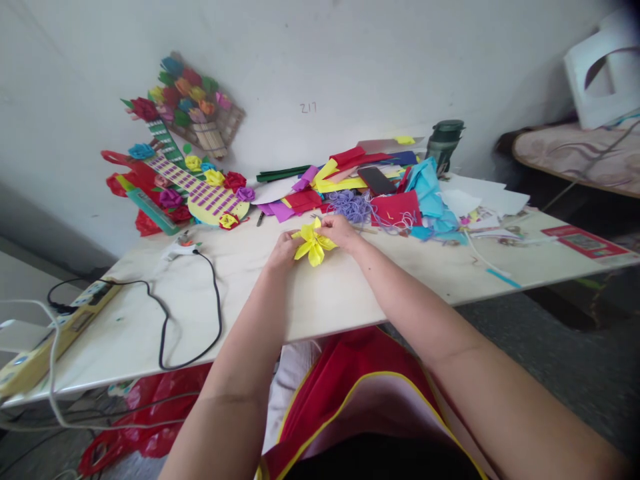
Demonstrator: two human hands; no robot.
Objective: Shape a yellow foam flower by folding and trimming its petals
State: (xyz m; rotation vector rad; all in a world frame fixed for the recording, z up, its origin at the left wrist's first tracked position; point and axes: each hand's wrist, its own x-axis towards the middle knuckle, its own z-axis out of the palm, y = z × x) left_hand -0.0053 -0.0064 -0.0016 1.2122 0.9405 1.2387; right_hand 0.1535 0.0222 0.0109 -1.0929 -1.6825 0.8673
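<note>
A yellow paper flower [315, 244] with several spread petals is held just above the pale table [320, 303], between both hands. My left hand [284, 249] is closed on the flower's left side. From the right, my right hand [339, 231] pinches a petal near the top of the flower. Behind the hands lie a tangle of purple yarn [349, 205] and a red paper piece [397, 209] with pale string on it. The flower's underside is hidden from view.
Coloured crepe paper, a phone [377, 181] and a dark green bottle [444, 145] stand or lie along the wall. Paper-flower decorations [215, 193] and a glue bottle [150, 207] are at the left. A glue gun [180, 250] trails a black cord towards a power strip [63, 333].
</note>
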